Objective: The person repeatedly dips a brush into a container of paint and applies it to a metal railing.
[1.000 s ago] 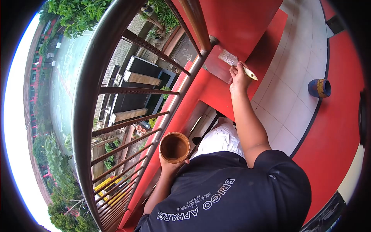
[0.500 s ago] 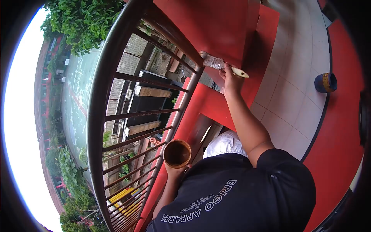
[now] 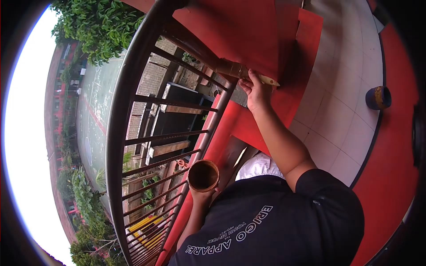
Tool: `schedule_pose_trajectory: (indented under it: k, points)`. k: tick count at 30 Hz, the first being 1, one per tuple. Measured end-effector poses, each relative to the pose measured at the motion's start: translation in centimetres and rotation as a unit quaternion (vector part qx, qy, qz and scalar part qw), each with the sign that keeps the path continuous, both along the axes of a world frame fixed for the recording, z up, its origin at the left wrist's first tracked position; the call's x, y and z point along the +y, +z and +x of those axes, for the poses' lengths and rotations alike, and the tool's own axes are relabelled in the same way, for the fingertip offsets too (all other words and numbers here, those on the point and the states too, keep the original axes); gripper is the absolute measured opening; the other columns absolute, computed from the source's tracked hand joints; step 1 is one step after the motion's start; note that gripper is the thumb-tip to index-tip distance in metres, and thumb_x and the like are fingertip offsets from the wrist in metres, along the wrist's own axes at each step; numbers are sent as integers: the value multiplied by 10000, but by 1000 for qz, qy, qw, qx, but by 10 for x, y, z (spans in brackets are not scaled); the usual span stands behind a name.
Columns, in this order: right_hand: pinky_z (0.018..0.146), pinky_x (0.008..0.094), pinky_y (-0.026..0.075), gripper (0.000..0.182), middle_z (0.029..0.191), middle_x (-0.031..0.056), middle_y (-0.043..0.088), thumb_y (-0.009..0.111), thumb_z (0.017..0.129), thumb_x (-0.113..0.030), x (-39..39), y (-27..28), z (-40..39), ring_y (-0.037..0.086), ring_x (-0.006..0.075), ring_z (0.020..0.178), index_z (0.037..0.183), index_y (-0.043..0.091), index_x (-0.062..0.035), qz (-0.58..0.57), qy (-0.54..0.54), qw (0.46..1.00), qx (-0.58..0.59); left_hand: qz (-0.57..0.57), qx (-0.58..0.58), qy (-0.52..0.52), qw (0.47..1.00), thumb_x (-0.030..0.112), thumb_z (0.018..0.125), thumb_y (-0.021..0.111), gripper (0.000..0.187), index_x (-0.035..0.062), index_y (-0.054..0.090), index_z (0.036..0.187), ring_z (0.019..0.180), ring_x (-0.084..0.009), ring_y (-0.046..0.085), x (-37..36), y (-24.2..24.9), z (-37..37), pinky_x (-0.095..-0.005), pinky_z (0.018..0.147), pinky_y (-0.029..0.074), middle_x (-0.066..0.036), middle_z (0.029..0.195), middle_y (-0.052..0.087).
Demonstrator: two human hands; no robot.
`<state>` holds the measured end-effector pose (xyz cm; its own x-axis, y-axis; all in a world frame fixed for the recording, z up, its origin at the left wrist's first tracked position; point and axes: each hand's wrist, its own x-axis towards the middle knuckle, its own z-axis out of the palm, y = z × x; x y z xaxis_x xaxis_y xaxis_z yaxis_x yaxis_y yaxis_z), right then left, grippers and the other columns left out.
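My right hand (image 3: pixel 258 94) is closed around a paintbrush (image 3: pixel 267 80) with a pale handle. Its brown-coated bristle end lies against the brown metal rail (image 3: pixel 193 44), near the red wall (image 3: pixel 239 33). Lower down, my left hand (image 3: pixel 200 198) holds a round container (image 3: pixel 203 176) with a brown-stained rim and dark brown inside, beside the railing bars. Its fingers are partly hidden by the container.
A curved railing (image 3: pixel 116 102) with thin bars runs along the left. A red ledge (image 3: pixel 248 122) lies below my right arm. On the pale tiled floor (image 3: pixel 330 111) at the right stands a blue pot (image 3: pixel 377 98). Beyond the railing are a court and trees.
My right hand has moved up and left with the brush, whose bristle end is now farther along the brown rail. The left hand still holds the container in nearly the same place.
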<state>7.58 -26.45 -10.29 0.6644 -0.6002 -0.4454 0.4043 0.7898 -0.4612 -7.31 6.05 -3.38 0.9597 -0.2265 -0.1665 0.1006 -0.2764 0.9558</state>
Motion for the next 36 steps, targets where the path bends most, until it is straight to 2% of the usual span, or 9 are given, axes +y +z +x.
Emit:
schedule_pose_trajectory:
  k: [5,6,9,14,18,21,28,31,36]
  points:
    - [690,320,567,215,854,65,640,689,891,-144,5,-41,-25,661,183,720,1061,603,-43,53,1,996,66,-9,-50,-1,999,510,493,928,1182,11,381,1414,1148,-190,590,-4,-1,4,-352,956,502,-95,1285,575]
    - [689,319,567,221,847,61,637,692,891,-150,4,-31,-30,661,185,720,1063,602,-44,61,4,996,61,-33,-36,-7,999,370,512,971,1100,21,393,1380,1175,-226,568,1,-4,5,-372,989,487,-112,1300,543]
    - [693,329,571,233,839,71,636,705,882,-159,-1,26,-37,665,194,715,1057,606,-41,72,-5,997,-18,0,15,14,1000,504,508,930,1163,20,387,1415,1142,-185,591,-3,0,0,-355,962,499,-83,1279,580]
    - [712,338,576,218,882,106,658,715,871,-145,-3,92,-6,682,217,714,1015,621,-11,-6,-32,989,-147,-1,-2,9,1000,501,526,927,1147,24,383,1416,1129,-179,598,-24,15,-1,-349,955,503,-81,1271,584]
    - [739,326,567,216,895,81,661,728,865,-143,1,48,7,681,199,750,1005,628,-13,-12,-15,998,-67,-8,-6,-10,1000,502,516,929,1158,21,378,1414,1129,-187,599,-12,-2,0,-360,954,505,-90,1265,587]
    - [740,306,563,237,913,77,667,729,867,-159,5,-18,-13,672,166,754,1048,630,-40,3,9,1000,18,-65,-22,-14,998,342,523,969,1119,11,373,1411,1145,-199,576,-18,3,2,-346,954,506,-96,1279,551]
    - [703,313,585,239,871,121,668,714,874,-163,-6,78,-15,682,204,747,1038,605,-27,105,13,988,-111,-32,71,17,997,257,524,975,1082,14,385,1398,1023,-160,622,-24,17,-1,-304,861,538,-80,1197,582]
    - [697,315,585,231,842,125,661,718,871,-166,-7,106,10,686,216,746,1004,596,-22,106,21,984,-143,-56,27,4,998,248,524,974,1068,16,393,1390,1054,-164,612,-26,14,-1,-308,871,536,-71,1197,580]
    - [740,327,572,241,868,91,641,724,870,-181,-3,33,10,663,190,756,1023,598,-43,117,18,993,7,-70,-1,-6,997,265,530,973,1062,18,398,1388,1121,-186,590,-25,7,3,-333,937,506,-88,1246,570]
